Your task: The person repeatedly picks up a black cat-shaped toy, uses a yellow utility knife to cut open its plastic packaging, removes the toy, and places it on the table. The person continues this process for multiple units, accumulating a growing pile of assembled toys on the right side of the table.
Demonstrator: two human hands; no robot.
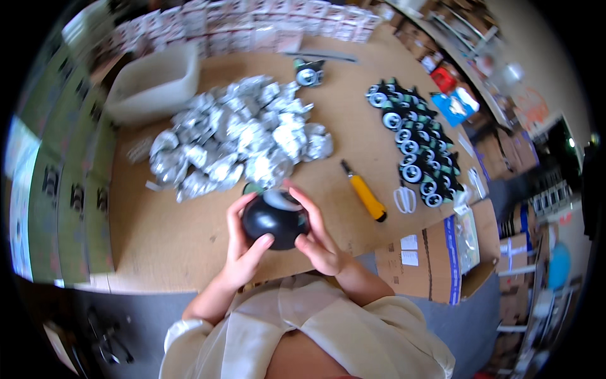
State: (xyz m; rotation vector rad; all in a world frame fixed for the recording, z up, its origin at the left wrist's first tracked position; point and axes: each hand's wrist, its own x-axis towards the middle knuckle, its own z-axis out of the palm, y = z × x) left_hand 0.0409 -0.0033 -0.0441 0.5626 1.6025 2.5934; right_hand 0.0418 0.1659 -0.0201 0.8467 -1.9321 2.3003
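Observation:
A glossy black round object [276, 222] with a pale grey patch on its far side is held above the near edge of the table; its exact kind cannot be told. My left hand [245, 243] wraps its left side, thumb on the near face. On the right, my right hand [322, 242] grips it with fingers along the side and thumb low. A small green piece [252, 189] shows just beyond my left fingertips. Past the hands lies a heap of crumpled silver foil packets [243, 129]. To the right rests a yellow tool [366, 194] with black ends.
Black-and-green devices with white rings [413, 139] stand in rows at right, and one similar device [308, 73] sits farther back. A white coiled cable [404, 199] lies near an open cardboard box [423, 259]. A translucent bin [154, 82], stacked green boxes [72, 183] and white cartons [246, 25] border the table.

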